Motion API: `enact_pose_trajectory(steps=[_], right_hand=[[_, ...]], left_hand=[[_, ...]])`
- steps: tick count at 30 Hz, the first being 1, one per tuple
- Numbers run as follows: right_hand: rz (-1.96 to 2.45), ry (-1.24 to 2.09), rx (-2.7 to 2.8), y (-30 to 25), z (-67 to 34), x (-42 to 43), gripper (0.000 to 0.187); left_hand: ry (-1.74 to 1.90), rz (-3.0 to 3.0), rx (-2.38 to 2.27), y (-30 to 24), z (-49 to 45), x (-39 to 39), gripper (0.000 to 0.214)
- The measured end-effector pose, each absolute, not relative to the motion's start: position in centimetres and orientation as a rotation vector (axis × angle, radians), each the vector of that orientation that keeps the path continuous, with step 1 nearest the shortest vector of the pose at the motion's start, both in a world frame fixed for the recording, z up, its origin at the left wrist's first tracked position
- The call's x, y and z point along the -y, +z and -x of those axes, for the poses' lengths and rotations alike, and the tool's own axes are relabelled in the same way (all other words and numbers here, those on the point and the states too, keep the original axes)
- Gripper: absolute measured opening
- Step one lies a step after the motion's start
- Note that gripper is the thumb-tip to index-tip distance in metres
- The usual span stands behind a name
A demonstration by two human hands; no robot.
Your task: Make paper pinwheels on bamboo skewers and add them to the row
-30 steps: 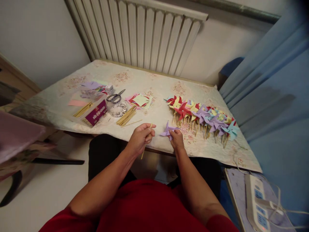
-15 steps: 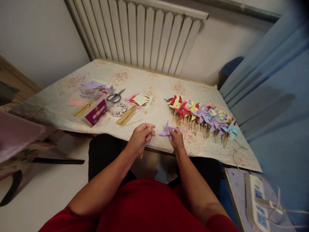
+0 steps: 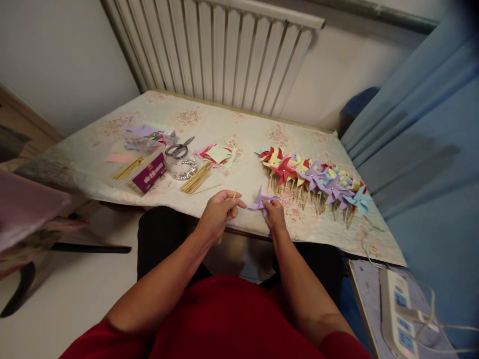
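My left hand (image 3: 219, 212) is closed in a pinch on a thin wooden stick (image 3: 234, 194) whose top pokes out above my fingers. My right hand (image 3: 274, 215) is closed on a purple paper pinwheel (image 3: 260, 200), held just above the near edge of the table (image 3: 239, 129). The stick's tip is a short way left of the pinwheel, and the two hands are close together.
A row of finished coloured pinwheels (image 3: 318, 179) lies to the right. Loose sticks (image 3: 196, 179), paper squares (image 3: 217, 154), scissors (image 3: 178, 148), a round container (image 3: 183, 169) and a purple box (image 3: 145, 169) lie to the left. A radiator (image 3: 224, 50) stands behind; a power strip (image 3: 396, 309) lies at lower right.
My left hand has shifted slightly right, bringing the stick nearer the pinwheel. My right hand has hardly moved.
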State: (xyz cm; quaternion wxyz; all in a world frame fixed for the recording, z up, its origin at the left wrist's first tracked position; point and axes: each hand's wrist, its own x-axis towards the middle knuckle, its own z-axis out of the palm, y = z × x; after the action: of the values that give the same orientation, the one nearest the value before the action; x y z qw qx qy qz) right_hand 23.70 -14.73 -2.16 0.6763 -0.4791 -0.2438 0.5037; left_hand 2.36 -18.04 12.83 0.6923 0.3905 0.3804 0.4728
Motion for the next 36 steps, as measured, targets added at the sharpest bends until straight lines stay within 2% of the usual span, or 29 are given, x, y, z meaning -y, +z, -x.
enact_pose_trajectory(steps=[36], right_hand=[[1.111,1.110,0.561,-1.8,-23.6,14.8,0.030]], left_hand=[[0.967,-0.755,-0.756,13.7,-2.3,18.3,0.023]])
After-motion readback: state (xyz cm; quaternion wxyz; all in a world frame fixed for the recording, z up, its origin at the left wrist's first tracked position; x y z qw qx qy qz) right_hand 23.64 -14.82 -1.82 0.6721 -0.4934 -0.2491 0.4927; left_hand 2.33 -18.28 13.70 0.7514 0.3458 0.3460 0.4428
